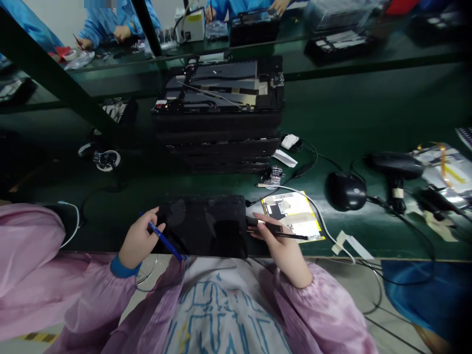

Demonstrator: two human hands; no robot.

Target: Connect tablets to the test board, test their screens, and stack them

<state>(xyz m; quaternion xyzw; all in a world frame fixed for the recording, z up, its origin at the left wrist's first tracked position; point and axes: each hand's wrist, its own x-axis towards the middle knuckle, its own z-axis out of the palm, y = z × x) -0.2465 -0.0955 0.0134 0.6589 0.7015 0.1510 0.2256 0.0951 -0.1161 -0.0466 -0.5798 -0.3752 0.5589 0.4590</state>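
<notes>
A black tablet lies screen up at the table's front edge, with faint reflections on its glass. At its left end, my left hand is closed round a slim blue pen-like tool and touches the tablet's corner. My right hand is closed at the tablet's right edge, holding thin black tweezers. A dark block-shaped piece, perhaps a plug, is also between its fingers; I cannot tell whether it is joined to the tablet. A white and yellow sheet lies beneath and beyond this hand.
Behind the tablet rises a stack of opened tablets. To the right are a white cable, a black mouse-shaped device and a black handheld scanner. A tape roll sits left. Co-workers in blue sit across.
</notes>
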